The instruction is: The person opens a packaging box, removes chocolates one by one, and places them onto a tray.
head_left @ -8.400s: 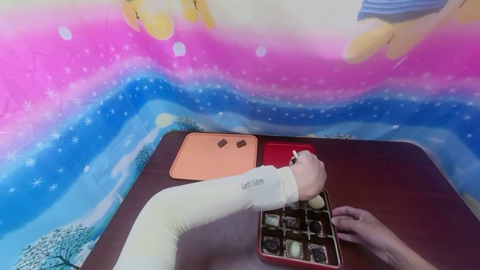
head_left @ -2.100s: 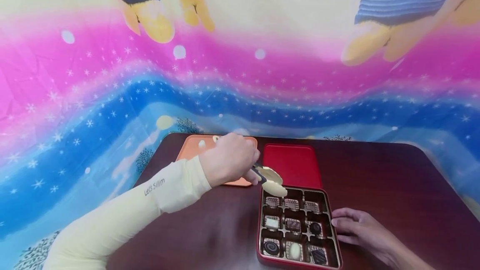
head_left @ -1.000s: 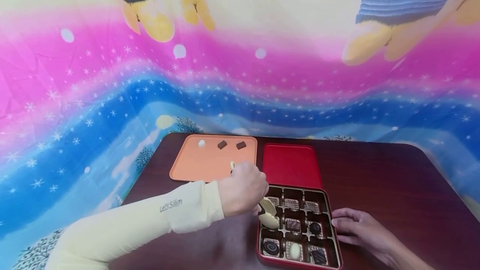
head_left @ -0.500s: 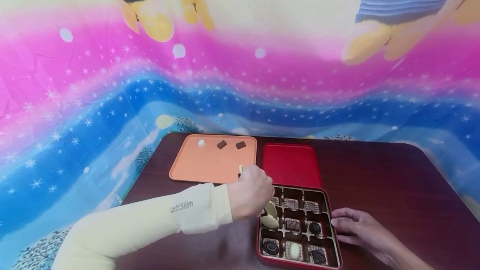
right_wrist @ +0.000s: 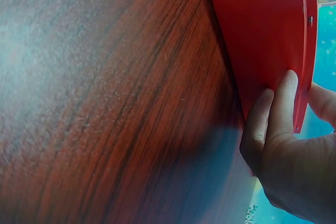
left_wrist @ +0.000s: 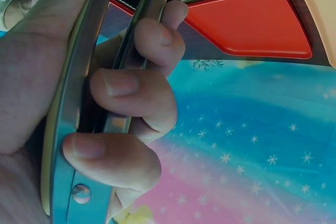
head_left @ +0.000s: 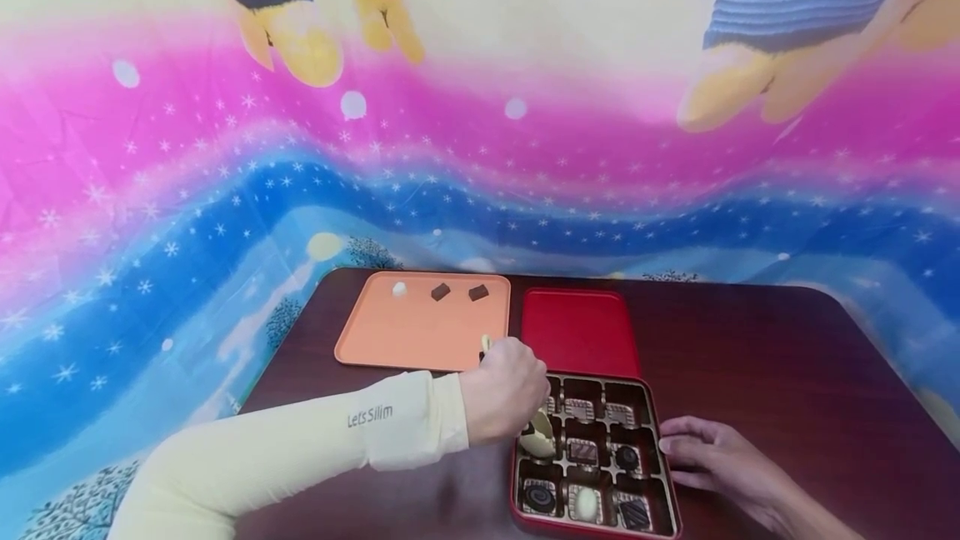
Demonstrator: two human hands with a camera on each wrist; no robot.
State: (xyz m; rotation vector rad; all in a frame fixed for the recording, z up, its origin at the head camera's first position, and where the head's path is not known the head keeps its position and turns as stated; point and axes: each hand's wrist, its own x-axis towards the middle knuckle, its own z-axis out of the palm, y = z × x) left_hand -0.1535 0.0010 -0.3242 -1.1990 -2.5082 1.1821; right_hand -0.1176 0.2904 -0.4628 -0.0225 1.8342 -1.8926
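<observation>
My left hand grips a pair of metal tongs, its fingers curled round the arms. The tongs' cream spoon-shaped heads reach into the left compartment of the middle row in a red chocolate tin; whatever lies beneath them is hidden. Other compartments hold a brown chocolate, a dark round one, a swirl-topped one, a white oval one and a dark striped one. My right hand rests against the tin's right side, fingers extended along the wall, thumb at the rim.
Behind the tin lies its red lid. An orange tray at the back left carries a white chocolate and two brown ones. A printed cloth hangs behind the dark wooden table.
A white chocolate has appeared on the tray since the oldest frame. Afterwards my left hand brought the tongs back from the tray side into the tin's middle-left compartment. My right hand has stayed put.
</observation>
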